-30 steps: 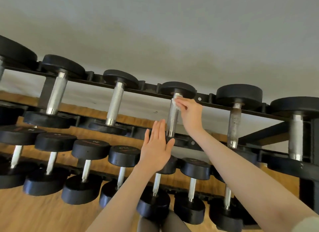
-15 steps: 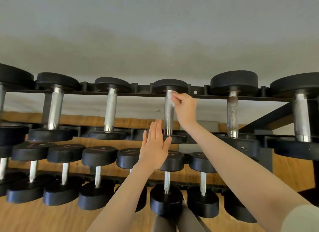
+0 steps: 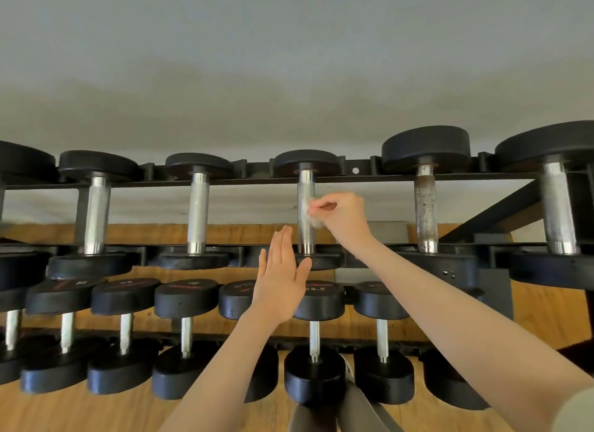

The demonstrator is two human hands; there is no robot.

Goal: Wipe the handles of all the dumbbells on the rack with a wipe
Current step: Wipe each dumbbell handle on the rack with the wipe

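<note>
Right hand [image 3: 341,217] pinching wipe [image 3: 308,209] (against handle [image 3: 305,211])

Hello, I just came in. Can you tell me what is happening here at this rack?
A person is cleaning dumbbell handles. The right hand pinches a small white wipe and presses it against the metal handle of a dumbbell on the upper shelf of the rack. The left hand is held flat and open in front of that dumbbell, holding nothing. The handle to the right looks rusty and spotted.
</note>
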